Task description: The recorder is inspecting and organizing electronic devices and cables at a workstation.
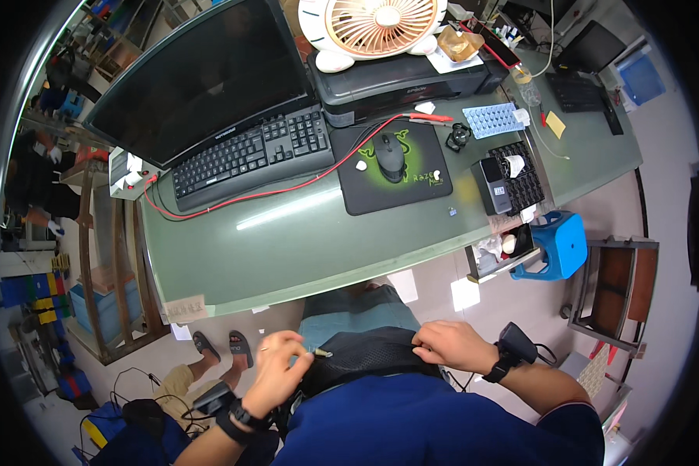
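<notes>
A black mesh pouch [365, 351] lies across my lap, against my blue shirt. My right hand [454, 346] is closed, its bent fingers pinching the pouch's right edge. At the left side of the pouch, my left hand [279, 370] has its fingers curled together. A small pale piece [322, 352] shows just past its fingertips, against the mesh; its kind is too small to tell. Both wrists wear black straps with dark box-shaped devices.
Ahead stands a green-topped desk [287, 248] with a monitor [202, 78], keyboard [248, 155], mouse [390, 158] on a mat, printer [404, 89] and fan [377, 27]. A red cable [287, 183] crosses it. An open drawer [505, 256] and blue stool [559, 245] are right; another person's sandalled feet [241, 349] are left.
</notes>
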The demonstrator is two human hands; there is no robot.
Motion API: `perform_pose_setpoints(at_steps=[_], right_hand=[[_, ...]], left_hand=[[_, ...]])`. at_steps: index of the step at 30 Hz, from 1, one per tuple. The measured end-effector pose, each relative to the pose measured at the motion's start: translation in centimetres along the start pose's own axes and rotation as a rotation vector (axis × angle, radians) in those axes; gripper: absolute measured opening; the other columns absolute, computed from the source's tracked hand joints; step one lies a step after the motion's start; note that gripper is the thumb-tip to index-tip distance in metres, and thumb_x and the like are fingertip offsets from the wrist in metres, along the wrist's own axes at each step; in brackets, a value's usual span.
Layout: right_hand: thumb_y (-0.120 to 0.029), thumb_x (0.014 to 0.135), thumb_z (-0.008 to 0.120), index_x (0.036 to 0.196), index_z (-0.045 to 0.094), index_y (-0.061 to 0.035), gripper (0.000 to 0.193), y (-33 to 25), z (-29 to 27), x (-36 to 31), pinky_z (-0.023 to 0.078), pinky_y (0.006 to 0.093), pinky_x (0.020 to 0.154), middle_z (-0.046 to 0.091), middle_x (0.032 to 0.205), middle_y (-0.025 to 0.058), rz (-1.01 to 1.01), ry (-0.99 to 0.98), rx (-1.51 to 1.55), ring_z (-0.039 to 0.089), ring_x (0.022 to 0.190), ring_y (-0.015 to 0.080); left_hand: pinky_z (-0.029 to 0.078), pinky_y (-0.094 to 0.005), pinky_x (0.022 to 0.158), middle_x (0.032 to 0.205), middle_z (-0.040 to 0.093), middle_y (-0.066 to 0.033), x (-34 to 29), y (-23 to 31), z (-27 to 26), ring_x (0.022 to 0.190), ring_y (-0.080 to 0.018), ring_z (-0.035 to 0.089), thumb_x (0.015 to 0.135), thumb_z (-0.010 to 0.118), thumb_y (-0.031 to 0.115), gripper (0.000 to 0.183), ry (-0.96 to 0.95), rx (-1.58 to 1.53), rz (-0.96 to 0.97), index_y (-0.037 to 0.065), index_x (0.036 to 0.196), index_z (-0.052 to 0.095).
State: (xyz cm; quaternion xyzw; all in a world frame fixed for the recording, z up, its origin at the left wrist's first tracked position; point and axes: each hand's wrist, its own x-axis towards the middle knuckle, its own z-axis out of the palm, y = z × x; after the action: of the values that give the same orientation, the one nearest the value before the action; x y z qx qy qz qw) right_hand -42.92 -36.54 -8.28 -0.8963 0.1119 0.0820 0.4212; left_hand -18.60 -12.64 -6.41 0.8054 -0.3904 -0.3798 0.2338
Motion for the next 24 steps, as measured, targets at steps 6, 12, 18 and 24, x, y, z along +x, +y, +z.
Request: perform_pose_setpoints(at_steps=[6, 12, 18, 24], right_hand=[[-0.04, 0.084, 0.066, 0.104, 0.057, -0.0094, 0.038, -1.1, 0.3, -4.8, 0.05, 0.0342, 0.067, 0.062, 0.088, 0.0061, 0.332, -0.172, 0.172, 0.063, 0.08, 0.023], [-0.024, 0.076, 0.07, 0.099, 0.052, -0.0089, 0.033, -2.0, 3.4, -2.0, 0.046, 0.0361, 0.071, 0.06, 0.088, 0.0057, 0.246, 0.018, -0.123, 0.061, 0.085, 0.0252], [-0.014, 0.07, 0.071, 0.099, 0.054, -0.0085, 0.034, -1.6, 3.0, -2.7, 0.044, 0.0389, 0.074, 0.06, 0.092, 0.0072, -0.012, 0.012, 0.005, 0.059, 0.09, 0.027], [-0.008, 0.07, 0.073, 0.114, 0.054, -0.0065, 0.048, -2.7, 2.2, -7.2, 0.043, 0.0399, 0.084, 0.056, 0.104, 0.0125, 0.387, 0.196, 0.095, 0.053, 0.101, 0.0319]], left_hand=[[0.036, -0.0379, 0.073, 0.07, 0.054, -0.0019, -7.2, 0.6, -1.2, 0.07, -0.0241, 0.055, 0.071, 0.074, 0.031, 0.03, -0.219, 0.115, -0.203, 0.01, 0.077, 0.054], [0.029, -0.0384, 0.071, 0.075, 0.052, -0.0042, -5.2, 0.6, 1.5, 0.077, -0.0226, 0.051, 0.069, 0.074, 0.042, 0.039, -0.04, 0.649, 0.086, 0.011, 0.078, 0.053], [0.023, -0.0656, 0.1, 0.132, 0.044, -0.0183, -5.7, 2.1, 1.4, 0.127, -0.0334, 0.038, 0.067, 0.075, 0.045, 0.074, 0.032, 0.795, 0.126, 0.003, 0.122, 0.052], [0.006, -0.0719, 0.105, 0.148, 0.021, -0.0302, -10.9, 0.9, 3.5, 0.139, -0.049, 0.015, 0.073, 0.072, 0.037, 0.092, 0.076, 0.641, -0.134, -0.006, 0.14, 0.025]])
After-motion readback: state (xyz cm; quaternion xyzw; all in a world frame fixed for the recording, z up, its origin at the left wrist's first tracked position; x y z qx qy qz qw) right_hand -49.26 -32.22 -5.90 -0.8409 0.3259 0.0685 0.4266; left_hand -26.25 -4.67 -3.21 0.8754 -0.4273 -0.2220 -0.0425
